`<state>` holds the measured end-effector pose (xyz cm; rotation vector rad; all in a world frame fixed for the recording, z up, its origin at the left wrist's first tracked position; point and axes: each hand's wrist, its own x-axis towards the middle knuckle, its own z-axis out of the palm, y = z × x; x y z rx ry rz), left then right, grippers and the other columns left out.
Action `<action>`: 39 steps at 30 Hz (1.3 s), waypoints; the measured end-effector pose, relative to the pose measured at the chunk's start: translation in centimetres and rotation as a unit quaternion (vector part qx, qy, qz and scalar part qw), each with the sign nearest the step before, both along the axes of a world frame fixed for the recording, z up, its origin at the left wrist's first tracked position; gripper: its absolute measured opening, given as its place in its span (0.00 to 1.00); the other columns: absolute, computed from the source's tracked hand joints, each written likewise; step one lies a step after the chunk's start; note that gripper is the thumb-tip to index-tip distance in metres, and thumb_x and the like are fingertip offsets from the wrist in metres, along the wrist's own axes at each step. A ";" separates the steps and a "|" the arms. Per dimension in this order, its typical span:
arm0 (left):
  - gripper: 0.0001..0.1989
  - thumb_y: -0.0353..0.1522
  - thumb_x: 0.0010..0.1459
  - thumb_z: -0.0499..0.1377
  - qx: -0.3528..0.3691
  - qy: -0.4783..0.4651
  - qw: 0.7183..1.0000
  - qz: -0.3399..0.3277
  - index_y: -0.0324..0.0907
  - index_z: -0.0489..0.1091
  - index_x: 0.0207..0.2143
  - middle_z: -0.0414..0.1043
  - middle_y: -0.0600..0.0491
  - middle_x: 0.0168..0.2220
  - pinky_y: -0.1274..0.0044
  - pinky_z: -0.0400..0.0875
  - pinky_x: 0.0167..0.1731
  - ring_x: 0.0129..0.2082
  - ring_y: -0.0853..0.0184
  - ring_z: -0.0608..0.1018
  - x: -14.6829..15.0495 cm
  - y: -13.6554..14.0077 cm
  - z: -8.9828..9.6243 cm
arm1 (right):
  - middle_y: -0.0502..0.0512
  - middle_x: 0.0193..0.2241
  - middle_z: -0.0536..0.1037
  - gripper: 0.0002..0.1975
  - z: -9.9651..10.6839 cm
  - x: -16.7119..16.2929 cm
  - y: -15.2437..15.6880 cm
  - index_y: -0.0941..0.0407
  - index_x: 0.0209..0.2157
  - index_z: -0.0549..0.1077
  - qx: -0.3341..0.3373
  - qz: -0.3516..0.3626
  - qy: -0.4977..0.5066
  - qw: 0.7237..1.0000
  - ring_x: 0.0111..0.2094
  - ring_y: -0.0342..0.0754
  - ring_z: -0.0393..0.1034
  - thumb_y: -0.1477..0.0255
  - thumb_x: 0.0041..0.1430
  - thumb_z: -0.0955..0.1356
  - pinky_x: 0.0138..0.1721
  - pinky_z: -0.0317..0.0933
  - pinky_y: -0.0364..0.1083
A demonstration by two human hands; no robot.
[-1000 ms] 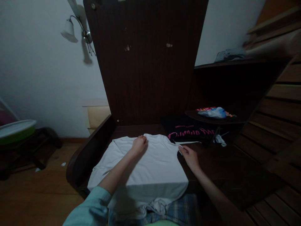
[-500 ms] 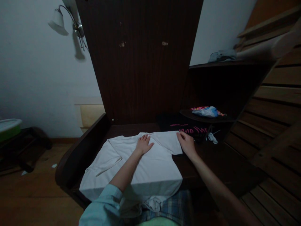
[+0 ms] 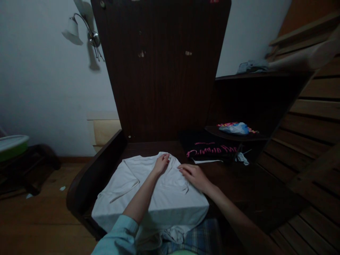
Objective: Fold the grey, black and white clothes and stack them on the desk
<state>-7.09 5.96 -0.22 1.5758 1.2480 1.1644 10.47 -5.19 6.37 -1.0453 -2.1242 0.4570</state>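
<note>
A white T-shirt (image 3: pixel 148 191) lies spread on the dark wooden bench, both sleeves turned inward over its body and its lower part hanging over the front edge. My left hand (image 3: pixel 161 164) is at the collar end, fingers bent and closed on the fabric. At the shirt's right edge, beside the folded sleeve, my right hand (image 3: pixel 195 176) has its fingers together on the cloth, the thumb partly hidden beneath them. Below the hanging cloth, blue plaid fabric (image 3: pixel 200 235) shows near my lap.
A black cloth with pink lettering (image 3: pixel 209 150) lies behind on the bench (image 3: pixel 225 180). A plastic bag (image 3: pixel 235 129) rests on the low corner shelf. The bench's armrest (image 3: pixel 79 184) rises at left; wooden slats (image 3: pixel 316 131) stand at right.
My right hand has moved left, bringing the right sleeve from stretched outward to folded over the shirt. My left hand's fingers went from spread flat to bent at the collar.
</note>
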 end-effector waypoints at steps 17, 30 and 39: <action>0.24 0.20 0.43 0.48 0.058 0.202 0.975 -0.071 0.38 0.70 0.44 0.74 0.52 0.34 0.77 0.68 0.37 0.33 0.68 0.74 0.0 1.4 -0.6 | 0.52 0.31 0.68 0.11 -6.0 3.2 0.5 0.54 0.35 0.68 -0.006 -0.142 -0.109 0.984 0.32 0.45 0.66 0.77 0.50 0.60 0.34 0.60 0.44; 0.18 0.27 0.49 0.52 0.098 0.163 0.981 0.026 0.41 0.64 0.46 0.69 0.55 0.30 0.78 0.66 0.35 0.30 0.71 0.72 0.7 0.8 -0.7 | 0.55 0.37 0.69 0.14 -6.2 3.9 0.3 0.54 0.37 0.69 0.054 -0.138 -0.113 0.982 0.41 0.49 0.63 0.80 0.49 0.60 0.44 0.59 0.48; 0.09 0.25 0.50 0.52 0.087 0.190 0.976 -0.059 0.36 0.71 0.31 0.73 0.51 0.30 0.78 0.67 0.34 0.30 0.69 0.74 1.5 3.5 0.2 | 0.55 0.38 0.70 0.13 -7.0 3.5 0.7 0.55 0.35 0.70 0.050 -0.114 -0.112 0.986 0.41 0.48 0.64 0.82 0.52 0.59 0.44 0.60 0.47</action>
